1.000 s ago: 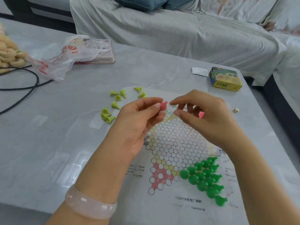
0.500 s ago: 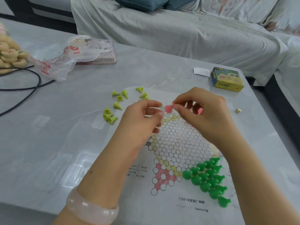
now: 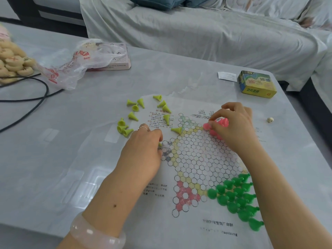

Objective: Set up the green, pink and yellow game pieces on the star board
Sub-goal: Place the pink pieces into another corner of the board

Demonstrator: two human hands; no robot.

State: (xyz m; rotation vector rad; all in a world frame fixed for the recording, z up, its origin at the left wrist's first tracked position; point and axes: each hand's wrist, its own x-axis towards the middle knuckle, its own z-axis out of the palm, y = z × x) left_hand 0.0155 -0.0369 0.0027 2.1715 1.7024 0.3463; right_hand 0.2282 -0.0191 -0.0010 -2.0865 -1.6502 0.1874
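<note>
Board centre: the white paper star board (image 3: 197, 159) has bare printed circles between the two hands, open to a reach from above.
Left side: the left hand (image 3: 143, 150) covers the board's left point; scattered yellow-green plastic cone pieces (image 3: 133, 115) lie just beyond it on the grey marble-look desk (image 3: 53, 159).
Right side: the right hand (image 3: 233, 126) sits over the clustered pink plastic pieces (image 3: 206, 125) at the upper right point.
Near right: upright dark green plastic pieces (image 3: 237, 198) fill that point.
Near left desk: bare surface.
Far left: crumpled clear plastic bag (image 3: 71, 65) and black cable (image 3: 36, 97).
Far right: yellow-green cardboard box (image 3: 256, 84).
</note>
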